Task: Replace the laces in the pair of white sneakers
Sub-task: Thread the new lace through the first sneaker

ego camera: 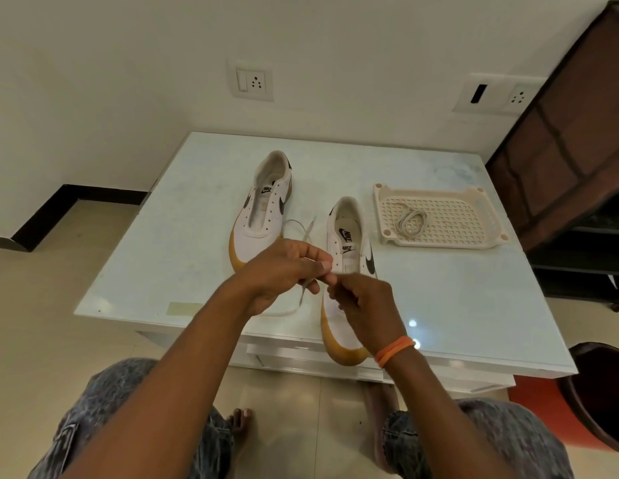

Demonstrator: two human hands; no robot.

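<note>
Two white sneakers with tan soles and dark swooshes stand on the white table [163, 257], toes toward me. The left sneaker [265, 205] shows bare eyelets. The right sneaker [349, 250] is partly hidden behind my hands. My left hand [284, 274] pinches a white lace [306, 229] that loops over the table between the shoes and hangs below my fingers. My right hand [361, 302], with an orange band on the wrist, pinches the same lace close to the left hand, just over the right sneaker's eyelets.
A cream perforated tray [474, 216] at the table's right holds a coiled white lace [410, 221]. A dark brown shelf unit [577, 140] stands to the right, an orange-and-dark stool [598, 395] at lower right. My knees and bare feet are below the table edge.
</note>
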